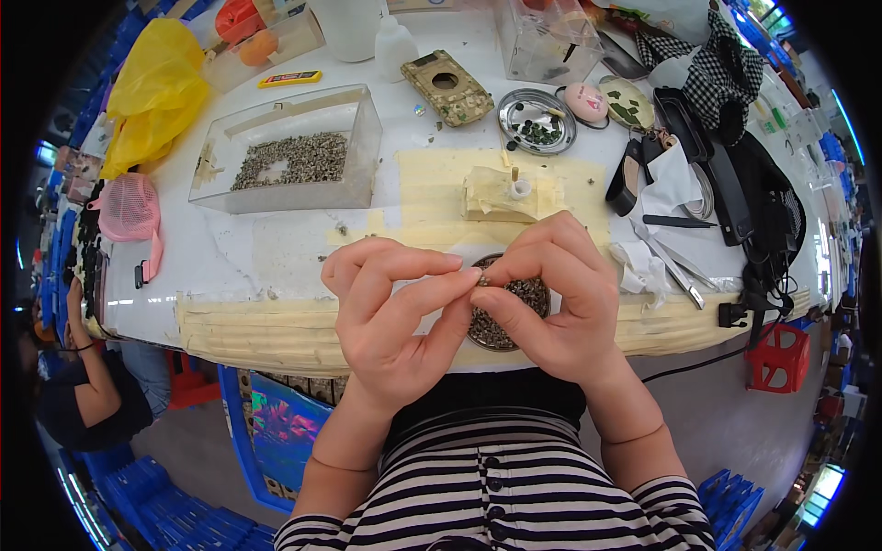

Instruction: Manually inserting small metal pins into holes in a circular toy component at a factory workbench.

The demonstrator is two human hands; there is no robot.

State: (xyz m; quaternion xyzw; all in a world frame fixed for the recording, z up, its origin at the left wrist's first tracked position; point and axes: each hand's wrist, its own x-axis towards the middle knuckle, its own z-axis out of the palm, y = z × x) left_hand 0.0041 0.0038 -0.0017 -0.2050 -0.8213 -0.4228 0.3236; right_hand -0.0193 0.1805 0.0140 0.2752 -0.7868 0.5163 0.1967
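Observation:
My left hand (390,317) and my right hand (565,303) meet fingertip to fingertip over the front edge of the table. Between their pinched fingers is a tiny greyish part (483,279), too small to name. Right below them sits a round dish (496,346) filled with many small grey-brown pieces, partly hidden by my fingers. Beyond my hands a small tape-covered block (501,196) carries an upright peg and a whitish ring-like piece. A clear plastic box (285,195) at the left holds a heap of similar small pieces.
Farther back lie a camouflage-patterned model hull (448,87), a round tin (537,121) with dark green bits, a white bottle (395,50) and a yellow cutter (289,79). Scissors (675,266) and tweezers (678,221) lie right. A pink strainer (129,209) is left; another person (101,395) sits beyond.

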